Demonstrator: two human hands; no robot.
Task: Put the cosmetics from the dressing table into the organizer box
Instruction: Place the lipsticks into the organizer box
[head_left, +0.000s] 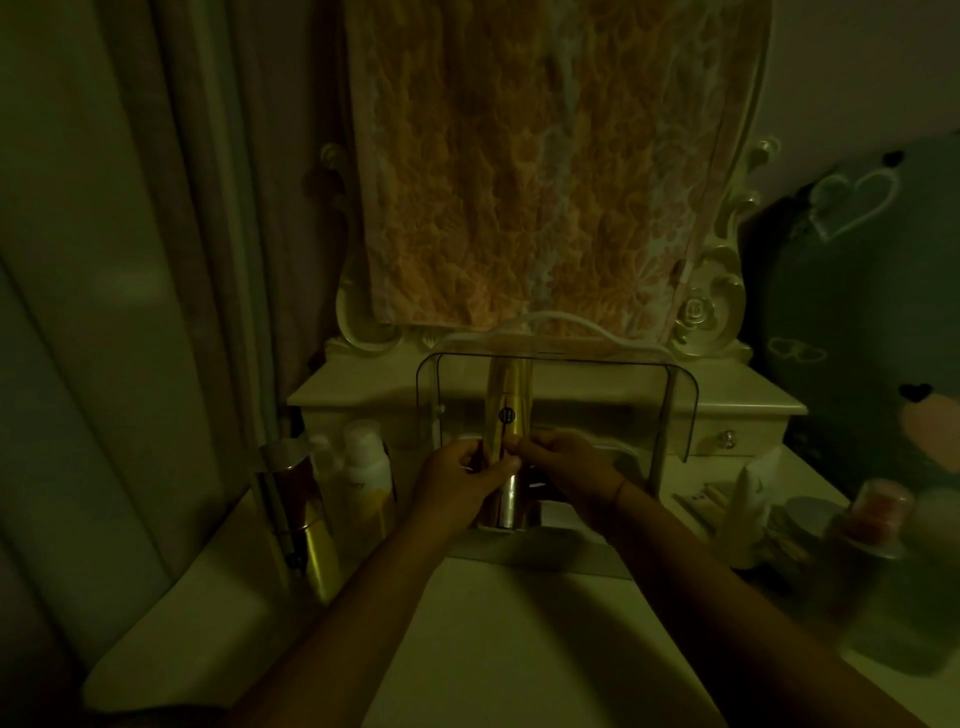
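Dim dresser (519, 613), gold bottle (506, 415) between fingers (501, 465)

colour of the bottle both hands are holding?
Gold, with a small dark round logo; the bottle shows best in the head view.

The cream dressing table (519, 623) carries the clear organizer box (670, 415), bottles (366, 467) left, jars (878, 512) right.

Dim bedroom, dressing table (519, 623), curtains (130, 260)
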